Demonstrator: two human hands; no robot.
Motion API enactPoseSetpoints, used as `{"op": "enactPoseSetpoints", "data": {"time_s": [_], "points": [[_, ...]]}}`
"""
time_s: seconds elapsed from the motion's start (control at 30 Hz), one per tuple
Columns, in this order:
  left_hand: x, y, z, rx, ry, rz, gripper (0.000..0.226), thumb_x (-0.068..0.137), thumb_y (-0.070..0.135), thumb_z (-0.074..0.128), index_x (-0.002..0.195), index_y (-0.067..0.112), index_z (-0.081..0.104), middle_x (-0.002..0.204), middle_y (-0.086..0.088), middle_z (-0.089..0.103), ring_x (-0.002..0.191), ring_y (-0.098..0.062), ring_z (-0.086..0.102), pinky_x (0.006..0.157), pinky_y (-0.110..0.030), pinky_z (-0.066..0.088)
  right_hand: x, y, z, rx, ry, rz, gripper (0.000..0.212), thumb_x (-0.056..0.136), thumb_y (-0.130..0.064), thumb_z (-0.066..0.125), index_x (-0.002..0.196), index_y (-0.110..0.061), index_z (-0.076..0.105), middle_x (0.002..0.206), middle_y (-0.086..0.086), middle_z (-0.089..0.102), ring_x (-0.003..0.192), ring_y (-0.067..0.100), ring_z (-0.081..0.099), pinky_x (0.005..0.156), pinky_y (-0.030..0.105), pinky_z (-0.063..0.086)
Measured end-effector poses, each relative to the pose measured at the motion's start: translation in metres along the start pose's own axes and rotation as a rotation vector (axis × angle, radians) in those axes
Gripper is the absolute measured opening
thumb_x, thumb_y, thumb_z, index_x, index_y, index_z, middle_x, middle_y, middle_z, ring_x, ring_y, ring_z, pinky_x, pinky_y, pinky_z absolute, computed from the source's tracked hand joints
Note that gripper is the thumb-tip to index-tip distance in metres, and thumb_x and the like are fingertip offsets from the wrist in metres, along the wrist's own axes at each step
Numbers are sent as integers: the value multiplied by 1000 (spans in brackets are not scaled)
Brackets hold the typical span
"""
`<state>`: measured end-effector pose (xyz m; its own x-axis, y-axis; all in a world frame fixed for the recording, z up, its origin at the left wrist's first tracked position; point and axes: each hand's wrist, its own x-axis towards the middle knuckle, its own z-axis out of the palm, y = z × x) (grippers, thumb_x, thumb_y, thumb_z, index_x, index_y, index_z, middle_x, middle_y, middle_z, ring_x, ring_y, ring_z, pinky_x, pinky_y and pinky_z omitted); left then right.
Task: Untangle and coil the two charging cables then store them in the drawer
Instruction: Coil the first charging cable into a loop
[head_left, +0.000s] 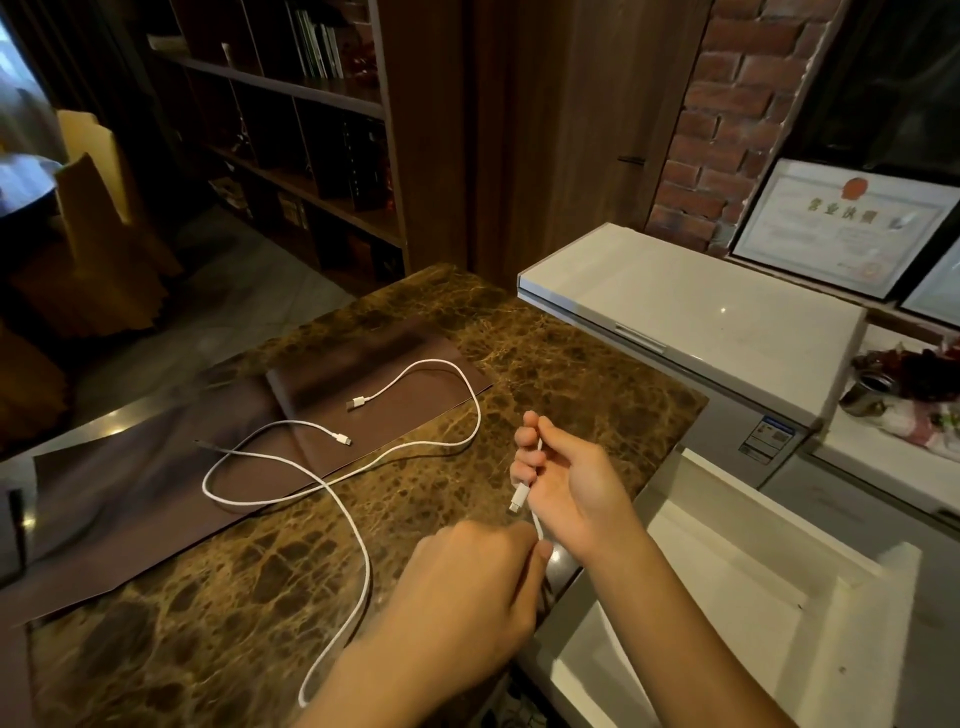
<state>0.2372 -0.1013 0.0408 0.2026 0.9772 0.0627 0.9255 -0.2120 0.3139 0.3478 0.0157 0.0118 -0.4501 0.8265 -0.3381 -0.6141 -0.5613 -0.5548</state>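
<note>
Two white charging cables lie crossed on the marble counter (208, 597). One cable (470, 395) curves over the brown mat, its plug near the mat's middle. The other cable (358, 540) runs from a plug on the mat, loops toward me past my left forearm and comes up into my hands. My right hand (571, 483) grips this cable near its end, with the connector (517, 499) hanging below the fingers. Just beneath it, my left hand (467, 587) pinches the same cable. The open white drawer (878, 587) is at the lower right, beside the counter.
Two brown leather mats (130, 499) cover the left of the counter. A white chest freezer (675, 291) stands behind the drawer, with a framed certificate (841, 228) against the brick wall. A metal cup (867, 395) sits at the right. Bookshelves fill the back left.
</note>
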Motion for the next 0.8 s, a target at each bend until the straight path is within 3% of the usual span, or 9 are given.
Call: {"op": "enactPoseSetpoints", "data": {"time_s": [0.13, 0.23, 0.33, 0.4, 0.47, 0.6, 0.7, 0.8], "points": [[5, -13, -8, 46, -8, 31, 36, 101, 48, 32, 77, 26, 46, 65, 8, 50, 65, -18, 59, 70, -39, 57, -6, 8, -4, -253, -58, -90, 26, 105, -13, 42, 95, -4, 65, 72, 2, 56, 56, 9, 42, 53, 22, 34], [14, -23, -22, 86, 47, 62, 36, 99, 49, 35, 80, 25, 53, 70, 3, 61, 71, -22, 65, 68, -36, 54, -14, 15, -2, -395, -93, -118, 29, 106, -13, 41, 92, -4, 65, 69, 1, 58, 56, 7, 46, 48, 18, 40], [29, -31, -36, 146, 90, 110, 41, 99, 51, 38, 88, 24, 67, 76, 0, 69, 75, -23, 67, 60, -29, 38, -18, 30, -3, -550, -141, -162, 33, 106, -16, 41, 88, -12, 68, 74, 6, 62, 69, 12, 58, 62, 24, 45], [40, -35, -42, 192, 127, 119, 50, 98, 56, 38, 82, 19, 68, 75, -5, 70, 78, -29, 67, 58, -30, 36, -18, 45, -5, -644, -134, -179, 29, 100, -21, 40, 86, -18, 65, 73, 9, 55, 71, 21, 49, 62, 33, 38], [50, -40, -45, 190, 144, 106, 57, 97, 61, 37, 79, 16, 67, 72, -7, 68, 76, -32, 66, 57, -32, 39, -20, 55, -4, -683, -56, -178, 21, 90, -29, 40, 86, -16, 57, 66, 2, 51, 67, 21, 42, 61, 36, 33], [66, -54, -44, 86, 196, 57, 65, 97, 65, 35, 64, 16, 64, 55, -3, 58, 59, -23, 59, 57, -37, 51, -28, 57, 10, -625, -111, -167, 33, 92, -36, 42, 74, -20, 63, 64, 1, 55, 61, 13, 44, 60, 32, 31], [74, -66, -36, -131, 229, 52, 69, 98, 61, 40, 49, 13, 48, 44, -3, 45, 44, -14, 43, 52, -35, 42, -33, 55, 17, -652, -164, -133, 39, 96, -43, 40, 73, -30, 69, 64, -4, 54, 60, 9, 43, 60, 31, 29], [78, -67, -31, -274, 230, 68, 69, 100, 53, 46, 47, 10, 38, 43, -4, 33, 42, -15, 31, 49, -27, 31, -37, 56, 17, -639, -180, -143, 41, 98, -40, 41, 72, -24, 69, 62, -3, 47, 57, 11, 43, 59, 32, 32]]}}
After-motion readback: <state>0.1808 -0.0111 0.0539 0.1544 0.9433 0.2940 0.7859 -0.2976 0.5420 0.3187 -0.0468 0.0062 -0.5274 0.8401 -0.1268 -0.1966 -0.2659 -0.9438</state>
